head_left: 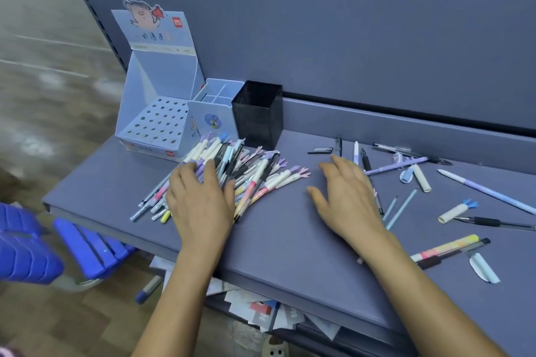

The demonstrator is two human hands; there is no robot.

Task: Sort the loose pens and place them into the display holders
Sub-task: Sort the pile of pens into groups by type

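A heap of loose pens point(249, 174) lies on the grey-blue shelf point(275, 235) in front of the holders. My left hand point(203, 197) rests flat on the heap's left part, fingers spread. To the right of the heap my right hand point(348, 197) lies flat on the bare shelf, over a dark pen. More pens and caps point(417, 165) are scattered to the right. Behind the heap stand a cardboard display box with a holed tray point(158, 122), a light blue divided holder point(214, 113) and a black mesh cup point(258, 113).
The shelf's back panel point(348, 23) rises right behind the holders. A yellow-pink highlighter point(446, 246) and a capped white tube point(455, 211) lie at the right. A blue plastic stool point(58, 246) stands left below the shelf; papers point(269, 310) lie on the lower level.
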